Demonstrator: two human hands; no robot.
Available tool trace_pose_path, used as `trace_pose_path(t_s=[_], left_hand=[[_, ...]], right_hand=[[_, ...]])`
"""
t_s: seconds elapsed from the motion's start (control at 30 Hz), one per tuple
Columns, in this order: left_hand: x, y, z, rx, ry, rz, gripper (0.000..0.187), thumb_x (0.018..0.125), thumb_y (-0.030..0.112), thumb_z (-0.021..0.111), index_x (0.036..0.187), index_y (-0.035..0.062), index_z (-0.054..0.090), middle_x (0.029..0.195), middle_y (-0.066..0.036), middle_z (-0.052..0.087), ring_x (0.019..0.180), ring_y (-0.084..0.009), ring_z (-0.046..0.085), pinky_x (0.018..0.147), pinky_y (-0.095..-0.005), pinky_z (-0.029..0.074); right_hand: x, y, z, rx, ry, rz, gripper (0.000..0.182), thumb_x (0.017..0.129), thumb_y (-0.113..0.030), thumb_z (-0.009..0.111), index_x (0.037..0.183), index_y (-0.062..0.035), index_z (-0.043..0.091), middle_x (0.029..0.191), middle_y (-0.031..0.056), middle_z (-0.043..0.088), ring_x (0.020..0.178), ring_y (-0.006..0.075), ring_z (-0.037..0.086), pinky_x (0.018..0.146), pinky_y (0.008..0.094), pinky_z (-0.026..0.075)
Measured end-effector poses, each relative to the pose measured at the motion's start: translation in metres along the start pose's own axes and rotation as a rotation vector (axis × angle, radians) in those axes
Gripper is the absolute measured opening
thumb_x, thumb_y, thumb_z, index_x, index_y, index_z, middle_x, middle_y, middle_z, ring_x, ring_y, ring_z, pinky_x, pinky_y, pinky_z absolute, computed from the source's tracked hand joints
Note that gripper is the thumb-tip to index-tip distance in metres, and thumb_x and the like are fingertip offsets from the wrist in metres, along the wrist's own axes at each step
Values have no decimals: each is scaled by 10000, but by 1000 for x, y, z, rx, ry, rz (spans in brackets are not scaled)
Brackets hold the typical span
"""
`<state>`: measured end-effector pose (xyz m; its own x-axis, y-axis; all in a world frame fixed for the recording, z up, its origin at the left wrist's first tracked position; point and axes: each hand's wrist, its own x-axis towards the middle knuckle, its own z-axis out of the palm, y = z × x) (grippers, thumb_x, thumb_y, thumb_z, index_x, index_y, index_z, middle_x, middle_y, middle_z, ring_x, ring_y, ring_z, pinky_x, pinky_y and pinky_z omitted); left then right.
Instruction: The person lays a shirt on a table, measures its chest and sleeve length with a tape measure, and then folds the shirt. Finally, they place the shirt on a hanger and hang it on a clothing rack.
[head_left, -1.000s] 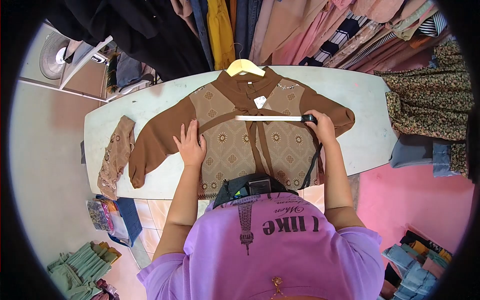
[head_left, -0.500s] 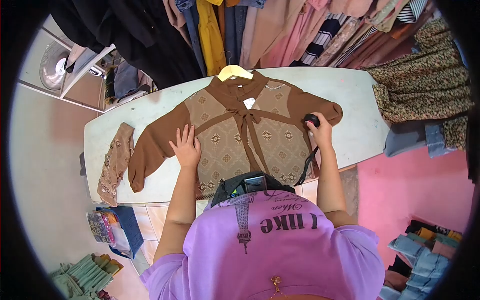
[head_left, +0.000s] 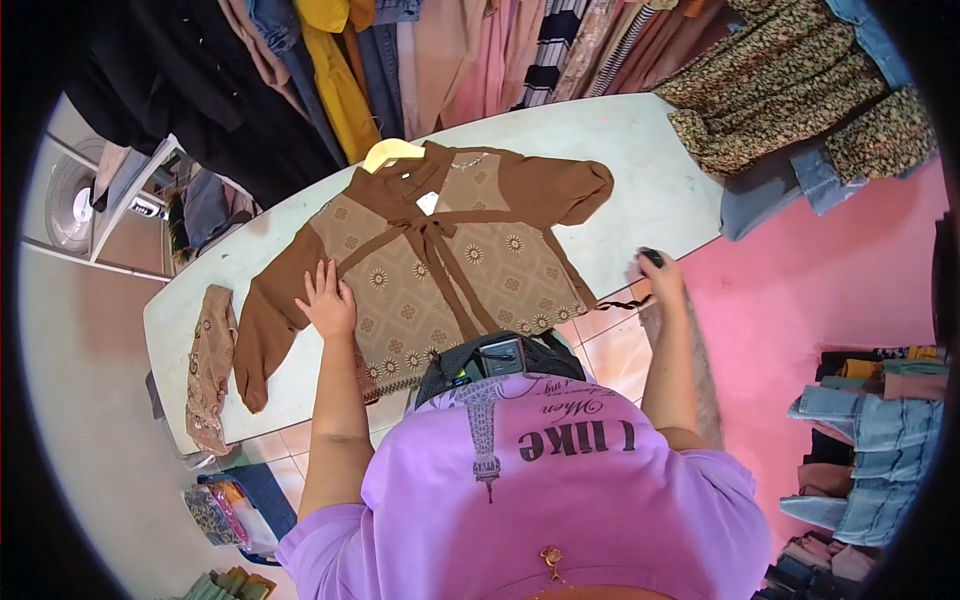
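A brown long-sleeved blouse [head_left: 480, 255] with patterned beige front panels lies face up on a pale table [head_left: 650, 130]. Its collar surrounds a pale yellow hanger [head_left: 393, 153], and a white tag [head_left: 428, 203] shows at the neck. My left hand [head_left: 330, 302] rests flat with fingers spread on the blouse's left side, near the sleeve. Off the table's near edge, to the right of the blouse, my right hand [head_left: 668, 283] grips a small black rounded handheld object [head_left: 652, 258]; I cannot tell its kind. A dark cord [head_left: 625, 303] trails from it toward the hem.
A patterned beige cloth [head_left: 210, 370] lies at the table's left end. Clothes [head_left: 480, 60] hang along the far side, and a floral garment [head_left: 790, 90] covers the right end. Folded jeans [head_left: 870, 440] are stacked at right. A blue basket [head_left: 265, 500] stands below left.
My right hand has moved away from the blouse's right sleeve, outward and nearer to me, still with the black object. The view has turned; my left hand stays on the blouse.
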<state>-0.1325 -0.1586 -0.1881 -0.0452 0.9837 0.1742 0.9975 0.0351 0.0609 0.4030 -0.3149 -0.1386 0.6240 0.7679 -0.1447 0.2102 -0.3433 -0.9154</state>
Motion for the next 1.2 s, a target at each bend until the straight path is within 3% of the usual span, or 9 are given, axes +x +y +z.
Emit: trace_pose_path(t_s=[0.17, 0.37, 0.43, 0.57, 0.77, 0.9, 1.03, 1.1, 1.2], left_hand=[[1, 6, -4, 16, -55, -37, 475, 893, 279, 425, 1367, 281, 390, 1440, 44, 340, 1346, -234, 271, 1024, -648, 169], [-9, 20, -10, 41, -81, -124, 485, 898, 284, 415, 1380, 298, 361, 1455, 53, 313, 1359, -225, 245, 1016, -656, 179], [-5, 23, -11, 52, -83, -124, 490, 900, 283, 411, 1385, 301, 349, 1459, 53, 304, 1359, -228, 245, 1011, -660, 186], [-3, 24, -13, 69, -115, -156, 489, 908, 280, 394, 1393, 306, 332, 1475, 57, 268, 1365, -234, 228, 993, -674, 207], [16, 14, -7, 51, -212, -190, 503, 907, 275, 383, 1403, 315, 310, 1490, 66, 227, 1376, -246, 193, 966, -700, 222], [41, -1, -9, -107, -170, 3, 455, 837, 213, 501, 1291, 174, 499, 1382, -72, 424, 1267, -341, 380, 1034, -400, 343], [42, 51, -59, -57, -307, -161, 343, 812, 183, 539, 1137, 98, 611, 1243, -112, 546, 1153, -341, 488, 958, -391, 406], [49, 70, -58, -67, 99, 52, 244, 785, 125, 570, 1006, 66, 654, 1123, -119, 602, 1039, -327, 550, 887, -403, 440], [77, 127, -70, -253, 119, 380, 252, 749, 41, 580, 992, 63, 644, 1114, -105, 598, 1053, -311, 531, 924, -402, 414]], right_hand=[[28, -3, 61, -351, -307, -375, 330, 677, -203, 706, 961, -36, 677, 1163, 160, 587, 1036, 282, 587, 894, 329, 450], [59, -34, 64, -730, -551, -465, 281, 659, -153, 697, 925, -65, 674, 1139, 77, 601, 986, 282, 586, 843, 355, 478], [92, -29, 31, -874, -506, -579, 285, 653, -148, 705, 924, -70, 667, 1101, 42, 620, 963, 264, 600, 836, 356, 482], [145, -36, -53, -1062, -126, -364, 266, 634, -127, 702, 899, -108, 686, 1065, 43, 629, 918, 275, 612, 777, 372, 502], [180, -47, -90, -965, 73, -334, 244, 701, -182, 701, 925, -88, 692, 1110, 73, 620, 932, 295, 618, 815, 390, 491], [174, -59, -81, -775, 15, -110, 266, 693, -175, 694, 937, -68, 683, 1048, 109, 639, 921, 310, 616, 809, 379, 485], [158, -36, -101, -532, -238, -281, 279, 673, -135, 681, 939, -51, 671, 1014, 139, 645, 908, 313, 617, 804, 352, 483], [155, -24, -104, -482, -362, -370, 274, 665, -107, 677, 935, -63, 676, 1078, 140, 628, 923, 296, 621, 808, 330, 483], [147, -17, -89, -599, -468, -382, 255, 663, -102, 669, 915, -65, 681, 1132, 122, 609, 939, 289, 617, 811, 329, 484]])
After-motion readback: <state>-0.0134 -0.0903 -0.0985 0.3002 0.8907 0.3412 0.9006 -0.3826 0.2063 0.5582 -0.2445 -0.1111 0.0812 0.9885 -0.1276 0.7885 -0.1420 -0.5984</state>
